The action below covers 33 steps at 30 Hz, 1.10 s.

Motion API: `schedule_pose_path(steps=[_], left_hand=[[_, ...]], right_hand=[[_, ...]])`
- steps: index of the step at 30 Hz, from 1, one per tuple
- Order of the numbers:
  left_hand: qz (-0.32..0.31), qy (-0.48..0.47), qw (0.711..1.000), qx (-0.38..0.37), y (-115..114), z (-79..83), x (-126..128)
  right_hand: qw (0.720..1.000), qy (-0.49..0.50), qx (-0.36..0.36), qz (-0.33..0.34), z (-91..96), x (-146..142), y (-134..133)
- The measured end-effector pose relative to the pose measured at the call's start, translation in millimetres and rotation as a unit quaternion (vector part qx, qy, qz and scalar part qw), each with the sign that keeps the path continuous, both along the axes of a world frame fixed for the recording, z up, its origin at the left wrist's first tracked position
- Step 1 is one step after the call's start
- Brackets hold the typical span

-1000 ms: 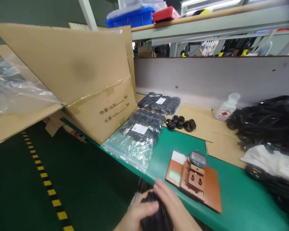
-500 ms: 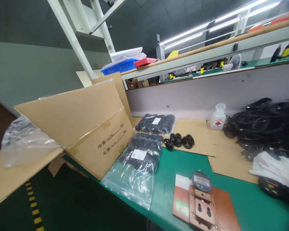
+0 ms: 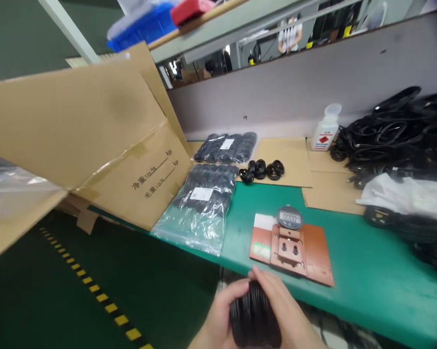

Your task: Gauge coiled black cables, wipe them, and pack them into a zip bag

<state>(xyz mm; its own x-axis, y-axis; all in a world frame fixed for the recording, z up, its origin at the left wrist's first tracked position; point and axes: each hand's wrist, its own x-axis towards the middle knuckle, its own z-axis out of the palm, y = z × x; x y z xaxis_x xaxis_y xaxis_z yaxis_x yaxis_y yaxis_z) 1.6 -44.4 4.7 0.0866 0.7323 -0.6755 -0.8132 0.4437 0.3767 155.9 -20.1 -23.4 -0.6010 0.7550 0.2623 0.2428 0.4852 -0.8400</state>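
Observation:
Low in the view, in front of the table edge, a bundle of coiled black cables [image 3: 255,317] is squeezed between my two hands. My left hand [image 3: 218,312] wraps its left side, thumb near the top. Along the right side lies my right hand [image 3: 286,308], fingers pressed against the coils. Just beyond on the green table [image 3: 352,261] is a brown gauge fixture [image 3: 293,247] whose round digital dial [image 3: 289,217] reads about 0.000. A clear bag of black coils [image 3: 204,198] with a white label lies left of it, and another packed bag [image 3: 226,148] sits behind.
A large open carton [image 3: 131,179] stands at the left. Several loose cable coils [image 3: 261,169] lie on cardboard sheets [image 3: 294,150]. At the right are a white bottle [image 3: 325,128], a heap of black cables [image 3: 396,131] and white cloth-like material [image 3: 403,196]. A person [image 3: 290,36] is visible beyond the partition.
Both my hands have come into view at the bottom, holding the cable bundle. The camera has tilted down, so the table things appear higher up.

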Motion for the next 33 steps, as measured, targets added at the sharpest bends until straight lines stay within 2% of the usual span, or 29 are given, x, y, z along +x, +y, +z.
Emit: schedule_pose_path(steps=[3, 7, 10, 12, 17, 20, 24, 27, 30, 33], left_hand=[[0.026, 0.009, 0.999, -0.023, -2.7, -0.5, 0.5], [0.013, 0.004, 1.000, -0.015, -2.4, 3.1, -3.8], [0.009, 0.004, 1.000, -0.004, -4.0, 4.2, -4.2], [0.012, 0.012, 1.000, 0.006, -4.8, 4.0, -2.4], [0.025, 0.024, 0.999, 0.034, -3.6, 2.0, 6.1], [0.018, 0.011, 0.999, 0.049, -3.3, 1.0, 7.4], [-0.006, 0.009, 0.997, 0.070, -4.3, -2.3, 0.6], [-0.040, -0.006, 0.996, 0.074, -6.2, -8.6, -6.7], [-0.120, -0.054, 0.989, 0.071, -13.2, -15.4, -12.7], [-0.191, -0.097, 0.975, 0.060, -26.6, -18.7, -16.7]], right_hand=[[0.998, -0.031, -0.048, 0.041, 5.5, 4.0, 4.3], [0.980, -0.076, -0.122, 0.140, 32.4, 16.2, 22.7], [0.970, -0.113, -0.140, 0.162, 44.3, 19.2, 30.8], [0.974, -0.116, -0.117, 0.156, 42.4, 16.7, 29.9], [0.988, -0.069, -0.032, 0.134, 22.6, 7.4, 17.8], [0.990, -0.070, -0.023, 0.119, 14.7, 2.8, 15.1], [0.984, -0.102, -0.060, 0.134, 13.5, 0.2, 19.3], [0.967, -0.114, -0.147, 0.174, 20.4, 5.3, 27.9], [0.938, -0.108, -0.234, 0.232, 32.1, 13.8, 36.8], [0.923, -0.100, -0.265, 0.261, 40.1, 14.6, 35.3]])
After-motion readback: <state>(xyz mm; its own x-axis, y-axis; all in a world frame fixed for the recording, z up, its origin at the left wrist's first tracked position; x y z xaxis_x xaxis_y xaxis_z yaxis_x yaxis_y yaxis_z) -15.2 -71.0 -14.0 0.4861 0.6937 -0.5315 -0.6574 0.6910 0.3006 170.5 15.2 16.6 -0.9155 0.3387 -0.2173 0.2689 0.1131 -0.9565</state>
